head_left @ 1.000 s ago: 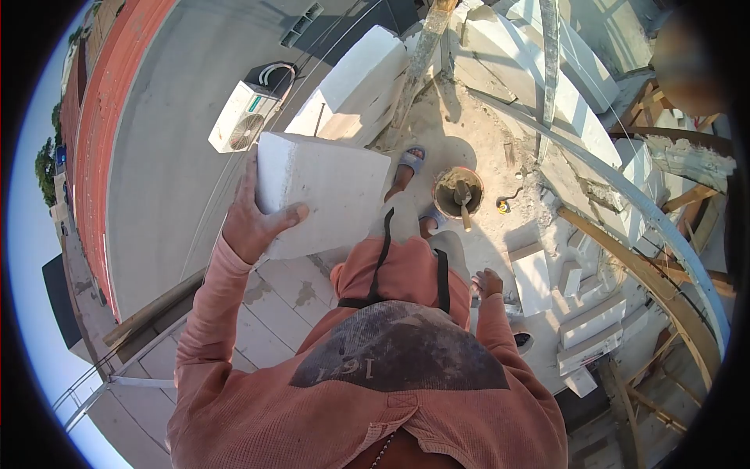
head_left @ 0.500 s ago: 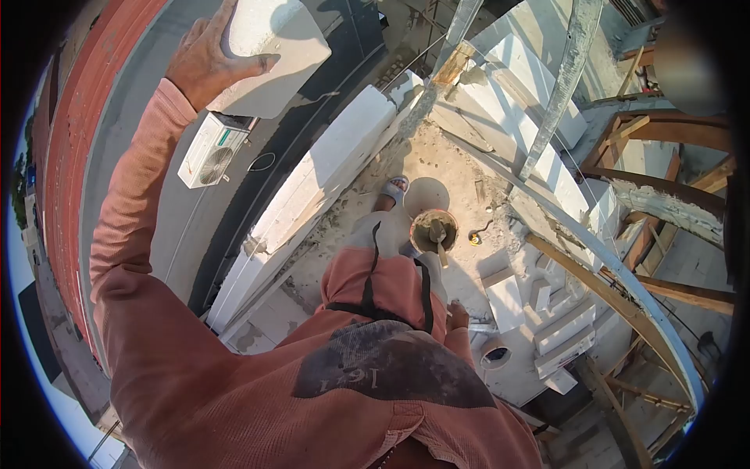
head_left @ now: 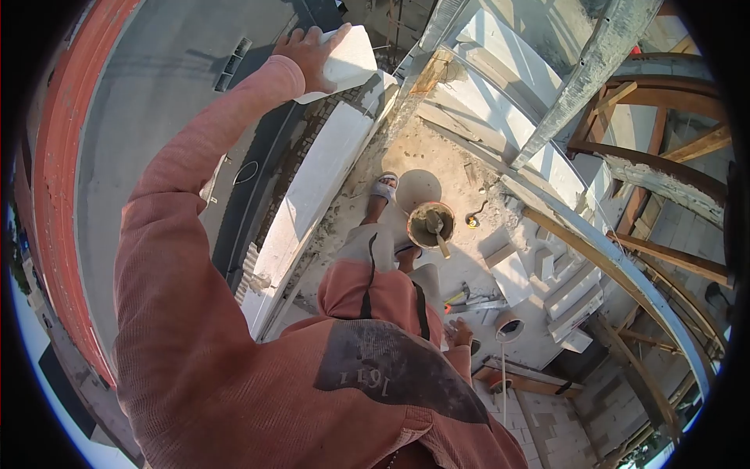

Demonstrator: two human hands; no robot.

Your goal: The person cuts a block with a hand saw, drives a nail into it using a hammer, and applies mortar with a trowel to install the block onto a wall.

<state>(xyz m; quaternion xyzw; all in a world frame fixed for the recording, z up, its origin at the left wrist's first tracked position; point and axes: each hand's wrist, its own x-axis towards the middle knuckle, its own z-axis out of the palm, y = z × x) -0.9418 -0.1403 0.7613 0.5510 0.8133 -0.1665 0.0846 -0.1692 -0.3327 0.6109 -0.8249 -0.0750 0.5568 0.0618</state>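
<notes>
At the top of the view my left hand (head_left: pixel 306 61) is closed on a white lightweight concrete block (head_left: pixel 353 59), fingers over its upper edge. The block is near the far end of a low wall of white blocks (head_left: pixel 320 176); whether it touches the wall, I cannot tell. My right hand (head_left: pixel 459 334) hangs low beside my thigh, fingers apart and holding nothing visible. A hammer (head_left: pixel 461 297) and a handsaw (head_left: pixel 483 306) lie just beyond it. In front of my feet stands a bucket of mortar (head_left: pixel 419 227) with a trowel (head_left: pixel 436 227) in it.
Beyond the wall on the left is a drop to a grey surface (head_left: pixel 172 117). A metal post (head_left: pixel 582 86) and a curved metal beam (head_left: pixel 625 266) stand at right. Cut blocks (head_left: pixel 574 301), a tape roll (head_left: pixel 509 327) and a yellow tape measure (head_left: pixel 472 221) lie on the floor.
My left hand has carried the block to the right, towards the wall's far end. My arm now covers most of the air conditioner unit. The right hand's fingers show more clearly.
</notes>
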